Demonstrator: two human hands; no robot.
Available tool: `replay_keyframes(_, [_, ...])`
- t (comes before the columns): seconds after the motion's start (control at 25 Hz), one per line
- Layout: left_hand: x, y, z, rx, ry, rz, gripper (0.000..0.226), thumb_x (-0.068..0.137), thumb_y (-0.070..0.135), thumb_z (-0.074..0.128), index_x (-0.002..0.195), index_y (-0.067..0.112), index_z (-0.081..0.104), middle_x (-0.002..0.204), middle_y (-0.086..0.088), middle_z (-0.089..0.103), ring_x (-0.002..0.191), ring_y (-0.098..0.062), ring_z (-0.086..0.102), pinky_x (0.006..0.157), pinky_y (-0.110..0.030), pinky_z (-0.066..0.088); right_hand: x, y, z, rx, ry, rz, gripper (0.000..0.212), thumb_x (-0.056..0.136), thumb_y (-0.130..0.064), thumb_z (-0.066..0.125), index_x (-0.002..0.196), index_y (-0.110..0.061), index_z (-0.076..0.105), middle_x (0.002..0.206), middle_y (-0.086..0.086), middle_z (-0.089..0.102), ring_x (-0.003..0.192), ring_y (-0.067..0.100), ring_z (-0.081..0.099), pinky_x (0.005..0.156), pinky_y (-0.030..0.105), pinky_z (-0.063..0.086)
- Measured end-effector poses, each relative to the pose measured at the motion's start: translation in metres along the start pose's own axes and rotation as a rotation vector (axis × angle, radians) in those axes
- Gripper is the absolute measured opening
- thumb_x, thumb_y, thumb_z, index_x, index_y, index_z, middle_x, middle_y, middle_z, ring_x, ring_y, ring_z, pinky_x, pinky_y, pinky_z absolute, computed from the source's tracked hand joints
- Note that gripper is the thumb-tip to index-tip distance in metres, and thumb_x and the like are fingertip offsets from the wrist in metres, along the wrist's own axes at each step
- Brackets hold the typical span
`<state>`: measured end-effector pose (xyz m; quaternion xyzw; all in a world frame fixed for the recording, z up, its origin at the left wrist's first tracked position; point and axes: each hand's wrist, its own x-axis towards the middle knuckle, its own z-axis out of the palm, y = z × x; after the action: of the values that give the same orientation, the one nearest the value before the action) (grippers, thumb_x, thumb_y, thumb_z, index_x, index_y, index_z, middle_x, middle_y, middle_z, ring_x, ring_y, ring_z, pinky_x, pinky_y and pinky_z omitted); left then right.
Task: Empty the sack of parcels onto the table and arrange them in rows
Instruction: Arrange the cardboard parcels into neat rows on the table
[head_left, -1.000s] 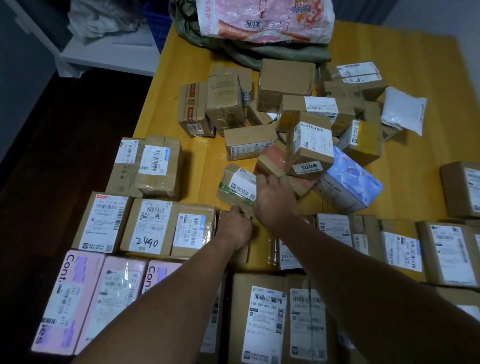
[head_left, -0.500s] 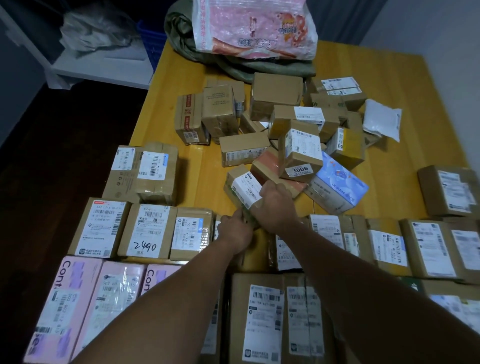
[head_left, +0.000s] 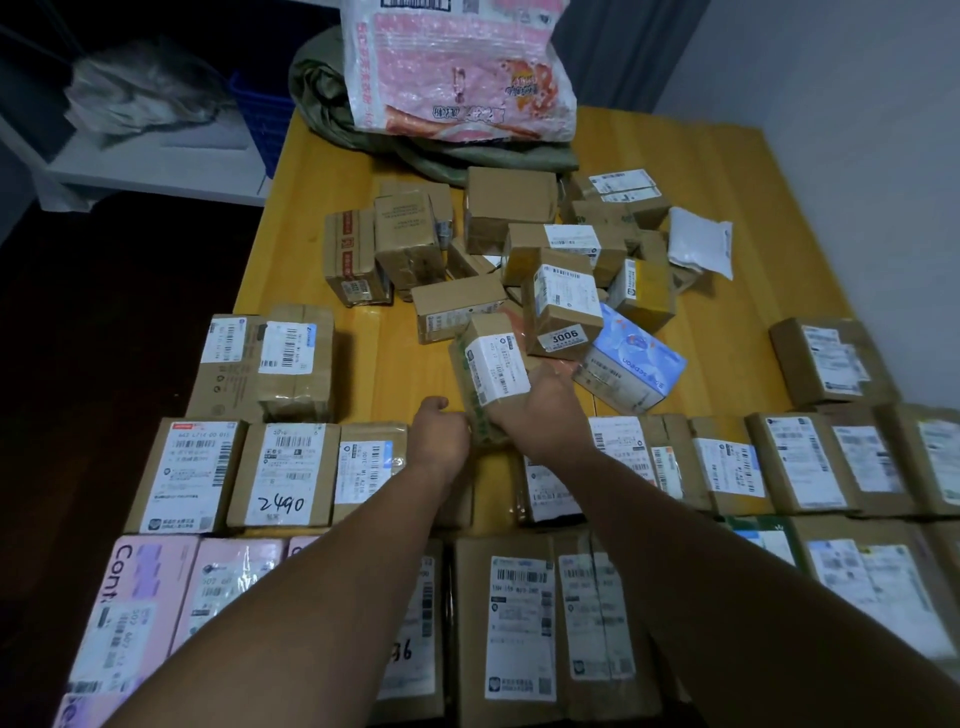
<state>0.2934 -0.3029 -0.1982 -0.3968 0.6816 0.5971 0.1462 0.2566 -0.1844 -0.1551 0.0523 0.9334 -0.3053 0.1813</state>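
**Head view, hands over a yellow wooden desk (head_left: 395, 374).** The right hand (head_left: 540, 415) grips a small cardboard parcel (head_left: 488, 371) from the parcel's 4 o'clock side, with the fingers wrapped round its lower end. The parcel is tilted, and its white shipping label faces up. The left hand (head_left: 441, 436) sits at the parcel's 8 o'clock with its fingers curled, close against the green-taped lower corner. Whether it actually holds the parcel cannot be told.

At 12 o'clock from the hands lies a loose heap of parcels (head_left: 511, 208), mostly brown cartons lying at odd angles. One carton (head_left: 563, 306) carries a sticker reading "3006". Touching it at its 4 o'clock is a blue printed box (head_left: 631, 364) whose lettering is not legible. A white padded pouch (head_left: 701, 244) lies at the heap's 3 o'clock edge.

Beyond the heap, at the far end of the desk, an olive-green sack (head_left: 332, 104) lies crumpled, with a pink-and-white printed bag (head_left: 457, 67) on top of it.

From 9 o'clock round to 3 o'clock of the hands, labelled cartons stand edge to edge in rows (head_left: 727, 467). One carton (head_left: 283, 473) bears the handwritten number "2490". At 7 o'clock are pink boxes (head_left: 140, 613), one printed with "Cont". Two taped cartons (head_left: 265, 358) stand together at 10 o'clock.
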Motion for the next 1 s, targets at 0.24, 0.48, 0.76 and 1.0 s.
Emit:
replay_keyframes(0.24, [-0.014,0.008,0.009,-0.117,-0.224,0.016,0.035,0.1,0.031,0.049,0.117,0.009,0.071,0.114,-0.01,0.073,0.102,-0.027,0.07,0.092,-0.043,0.057,-0.023,0.013,0.002,-0.037,-0.073,0.148,0.085,0.068,-0.048,0.077,0.132,-0.009,0.037,0.123,0.012,0.054,0.114,0.033,0.057,0.083,0.038,0.049])
replay_keyframes(0.48, [-0.012,-0.021,0.006,0.309,-0.143,0.007,0.03,0.094,0.009,0.043,0.111,0.0,0.067,0.113,-0.019,0.068,0.09,-0.032,0.062,0.073,-0.035,0.051,-0.044,0.024,0.022,-0.173,-0.115,0.164,0.083,0.076,-0.048,0.076,0.136,-0.008,0.033,0.128,0.014,0.05,0.12,0.035,0.053,0.087,0.039,0.045])
replay_keyframes(0.76, [-0.018,-0.027,0.009,0.411,-0.18,0.017,0.035,0.092,0.004,0.036,0.12,0.004,0.057,0.113,-0.013,0.063,0.097,-0.032,0.059,0.085,-0.041,0.054,-0.048,0.038,0.039,-0.214,-0.178,0.187,0.086,0.077,-0.04,0.077,0.139,-0.007,0.028,0.128,0.015,0.048,0.122,0.034,0.052,0.095,0.042,0.049])
replay_keyframes(1.0, [-0.019,-0.029,0.007,0.393,-0.138,0.018,0.032,0.092,0.004,0.039,0.118,0.007,0.059,0.107,-0.01,0.062,0.092,-0.027,0.056,0.077,-0.032,0.046,-0.051,0.044,0.041,-0.362,-0.156,0.104,0.086,0.08,-0.052,0.073,0.142,-0.008,0.031,0.129,0.014,0.053,0.119,0.033,0.056,0.089,0.041,0.048])
